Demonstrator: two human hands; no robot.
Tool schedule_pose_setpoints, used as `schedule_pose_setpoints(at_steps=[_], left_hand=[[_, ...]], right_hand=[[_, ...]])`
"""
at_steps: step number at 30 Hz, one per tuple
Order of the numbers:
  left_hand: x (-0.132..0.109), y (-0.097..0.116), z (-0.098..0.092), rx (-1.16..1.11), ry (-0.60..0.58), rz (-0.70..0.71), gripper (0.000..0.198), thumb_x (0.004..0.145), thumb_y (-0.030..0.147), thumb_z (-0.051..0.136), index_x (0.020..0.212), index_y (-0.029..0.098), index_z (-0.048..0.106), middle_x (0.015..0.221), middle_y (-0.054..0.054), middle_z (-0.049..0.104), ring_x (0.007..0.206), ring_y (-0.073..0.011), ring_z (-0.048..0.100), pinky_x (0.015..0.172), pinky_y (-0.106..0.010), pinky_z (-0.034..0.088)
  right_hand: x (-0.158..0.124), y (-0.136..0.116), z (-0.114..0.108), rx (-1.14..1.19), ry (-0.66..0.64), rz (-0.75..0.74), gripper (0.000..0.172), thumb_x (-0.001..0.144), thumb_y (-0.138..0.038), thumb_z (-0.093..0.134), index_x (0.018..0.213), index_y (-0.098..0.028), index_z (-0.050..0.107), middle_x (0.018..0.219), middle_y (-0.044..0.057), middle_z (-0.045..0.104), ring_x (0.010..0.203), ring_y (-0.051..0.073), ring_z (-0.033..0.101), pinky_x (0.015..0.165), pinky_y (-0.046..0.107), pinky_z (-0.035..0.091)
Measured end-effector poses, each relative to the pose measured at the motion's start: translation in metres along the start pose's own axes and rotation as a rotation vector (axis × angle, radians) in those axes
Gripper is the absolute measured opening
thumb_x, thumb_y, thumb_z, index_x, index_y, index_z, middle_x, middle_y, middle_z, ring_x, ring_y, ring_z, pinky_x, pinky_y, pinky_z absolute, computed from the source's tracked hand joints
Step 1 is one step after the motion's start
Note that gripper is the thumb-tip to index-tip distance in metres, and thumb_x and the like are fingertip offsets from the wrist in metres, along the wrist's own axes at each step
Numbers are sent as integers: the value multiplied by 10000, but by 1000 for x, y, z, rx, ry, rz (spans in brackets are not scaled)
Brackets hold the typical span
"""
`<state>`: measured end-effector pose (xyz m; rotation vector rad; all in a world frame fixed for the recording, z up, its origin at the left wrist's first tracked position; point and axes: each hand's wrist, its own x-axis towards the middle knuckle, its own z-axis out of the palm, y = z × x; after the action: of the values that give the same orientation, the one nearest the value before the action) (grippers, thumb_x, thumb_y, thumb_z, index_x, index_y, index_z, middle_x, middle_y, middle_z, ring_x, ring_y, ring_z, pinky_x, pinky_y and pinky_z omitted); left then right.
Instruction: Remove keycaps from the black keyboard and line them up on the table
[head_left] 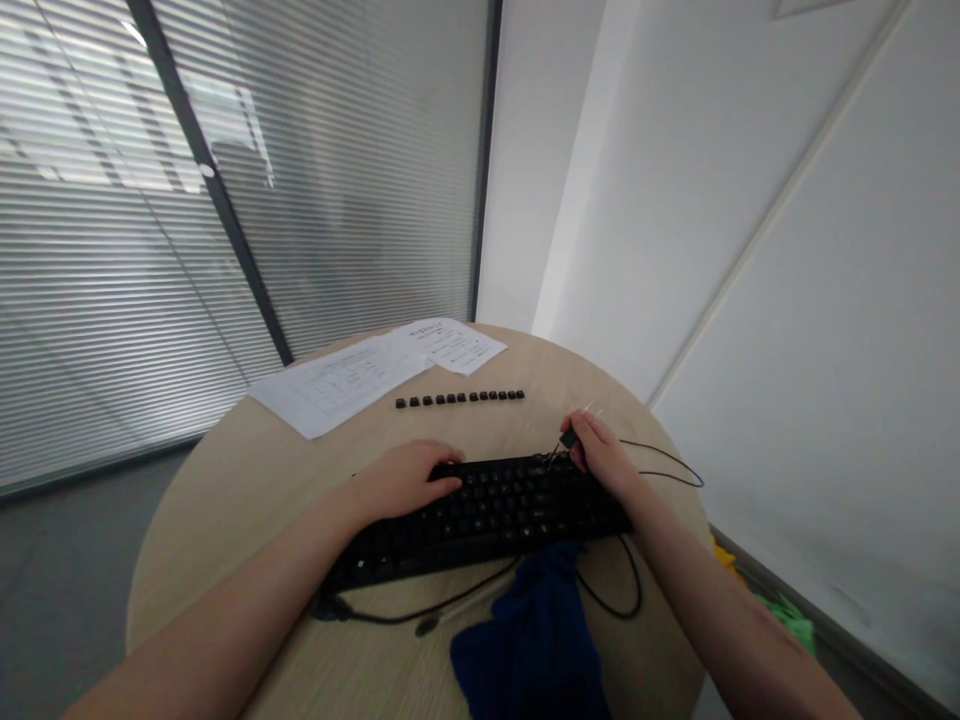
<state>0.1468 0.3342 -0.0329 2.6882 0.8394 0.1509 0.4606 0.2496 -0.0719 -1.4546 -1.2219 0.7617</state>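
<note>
A black keyboard (pixel 480 515) lies at a slight slant on the round wooden table. My left hand (pixel 409 480) grips its far edge, with the thumb over the keys and the fingers at the back. In my right hand (pixel 596 450), above the keyboard's far right part, is a keycap puller (pixel 568 438) with a dark handle. Its thin wires reach down to the keys; whether they hook a key I cannot tell. Beyond the keyboard, several black keycaps (pixel 461 398) stand in a neat row.
Printed paper sheets (pixel 352 375) lie at the table's far left. Nearer me are a blue cloth (pixel 536 630), a thin dark-tipped stick (pixel 427 626) and a looping black cable (pixel 637 590). Another cable loop (pixel 694 478) lies to the right. White wall (pixel 787 350) and glass with blinds (pixel 375 180) surround the table.
</note>
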Motion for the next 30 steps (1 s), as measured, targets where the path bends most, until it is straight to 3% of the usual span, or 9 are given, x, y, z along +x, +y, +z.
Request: schedule_pose_setpoints(at_steps=[10, 30], left_hand=[[0, 5, -3, 13, -14, -20, 384, 920, 417, 537, 1218, 223, 680, 1222, -85, 707, 1126, -261, 627, 1001, -380, 456], [0, 3, -1, 15, -5, 0, 375, 930, 422, 534, 1208, 220, 683, 1198, -86, 710, 1112, -259, 629, 995, -376, 454]], right_hand=[[0, 4, 10, -55, 105, -16, 501, 879, -699, 416, 913, -206, 495, 502, -63, 478, 368, 93, 432, 359, 189, 298], [9, 12, 8, -219, 28, 81, 370, 923, -564, 327, 899, -218, 456, 514, -59, 503, 368, 110, 454, 365, 205, 328]])
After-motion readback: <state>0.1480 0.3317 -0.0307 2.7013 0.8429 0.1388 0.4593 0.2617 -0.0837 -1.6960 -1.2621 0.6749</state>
